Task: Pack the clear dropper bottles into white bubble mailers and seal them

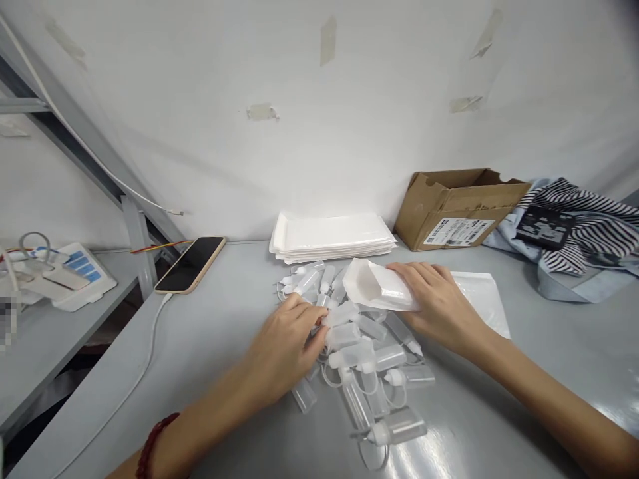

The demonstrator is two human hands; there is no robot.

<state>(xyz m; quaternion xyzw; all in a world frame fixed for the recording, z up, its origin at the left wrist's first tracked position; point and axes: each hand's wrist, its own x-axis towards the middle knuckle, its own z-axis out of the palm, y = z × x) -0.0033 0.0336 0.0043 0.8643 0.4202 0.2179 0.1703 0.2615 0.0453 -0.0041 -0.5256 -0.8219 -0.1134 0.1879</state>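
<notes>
Several small translucent bottles [399,426] with needle tips and looped caps lie in a loose pile on the grey table. My left hand [284,346] is at the pile's left side, thumb and fingers closed on a bottle [342,314]. Over the pile's right side, my right hand [439,303] grips a white padded envelope [382,285], whose open mouth faces left toward the bottles. Under and behind my right wrist lies another white envelope [482,299]. A stack of white envelopes [332,236] rests behind the pile against the wall.
A phone [192,265] with a white charging cable [150,349] lies at the left. At the back right stands an open cardboard box [459,209], beside striped cloth [594,219] with a black object [544,227] on it. A white device [80,276] sits on the left-hand surface.
</notes>
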